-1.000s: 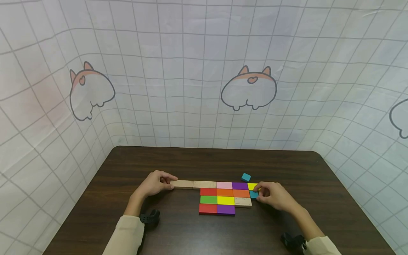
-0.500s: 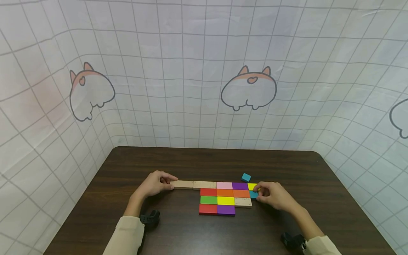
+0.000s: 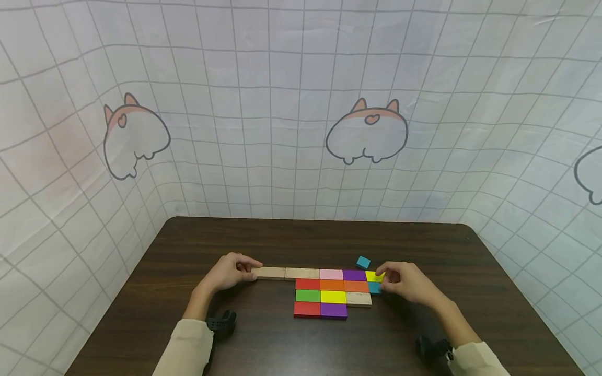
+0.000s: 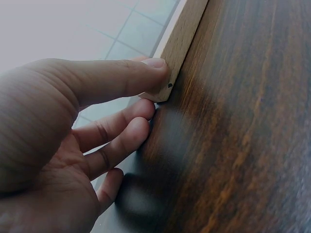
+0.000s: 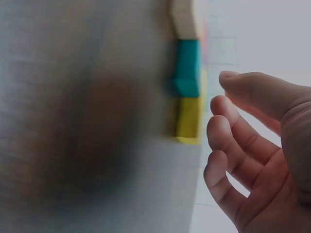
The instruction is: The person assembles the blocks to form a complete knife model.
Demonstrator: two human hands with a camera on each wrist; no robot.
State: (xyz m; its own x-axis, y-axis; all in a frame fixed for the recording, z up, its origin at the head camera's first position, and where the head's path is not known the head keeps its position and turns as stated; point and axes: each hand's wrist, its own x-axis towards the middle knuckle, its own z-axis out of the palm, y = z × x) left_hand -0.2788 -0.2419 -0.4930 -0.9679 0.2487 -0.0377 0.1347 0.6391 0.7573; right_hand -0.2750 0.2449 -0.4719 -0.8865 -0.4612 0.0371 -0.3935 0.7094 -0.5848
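My left hand (image 3: 228, 270) pinches the left end of a plain wooden block (image 3: 271, 272), thumb against its near side. That block heads a row running right through another plain wooden block (image 3: 302, 273), a pink block (image 3: 331, 274), a purple block (image 3: 354, 275) and a yellow block (image 3: 374, 277). Shorter rows lie against its near side, one ending in a blue block (image 3: 374, 288). At that end is my right hand (image 3: 409, 282). In the right wrist view, its loosely bent fingers hold nothing and stand apart from the yellow and blue blocks.
A loose blue block (image 3: 362, 262) lies askew behind the purple one. The nearer rows include red, orange, green, yellow, purple and plain blocks on the dark wooden table (image 3: 263, 344). A white gridded curtain (image 3: 263, 130) surrounds the table's back and sides.
My right hand has let go at the blue and yellow blocks and lifted slightly, uncovering more of the yellow one. The left hand and the block rows look the same.
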